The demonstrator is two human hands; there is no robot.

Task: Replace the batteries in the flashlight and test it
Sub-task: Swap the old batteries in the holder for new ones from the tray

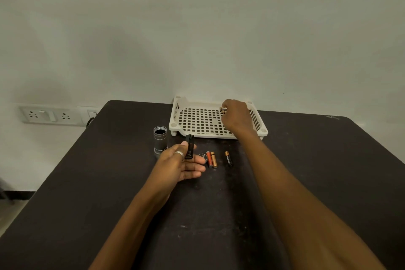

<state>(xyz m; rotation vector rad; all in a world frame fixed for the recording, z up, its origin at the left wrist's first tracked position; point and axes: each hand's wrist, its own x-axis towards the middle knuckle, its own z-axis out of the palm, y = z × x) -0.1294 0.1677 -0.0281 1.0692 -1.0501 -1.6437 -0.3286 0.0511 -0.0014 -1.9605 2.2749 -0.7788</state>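
at a dark table (pixel 306 160) set against a pale wall (pixel 197 28), my left hand (pixel 182 165) lay palm up and mostly open, with a black battery holder (pixel 189 146) standing nearly upright between thumb and fingers, loosely pinched. a ring (pixel 179 154) showed on one finger of that hand. just left of it and a little farther off, the grey flashlight body (pixel 160 139) stood upright on the table, its open end up. just right of my left fingers sat a small round cap (pixel 203 156), and beside that two batteries (pixel 211 159), one orange and one copper, lay side by side, touching. a third, black battery (pixel 228 158) lay apart to their right. my right hand (pixel 236 116) reached far across to the white perforated tray (pixel 197 120) at the table's far edge, fingertips closed around small copper-coloured batteries (pixel 223 109) held above the tray floor; how many i could not tell. a switch panel (pixel 57 115) sat on the wall at far left.
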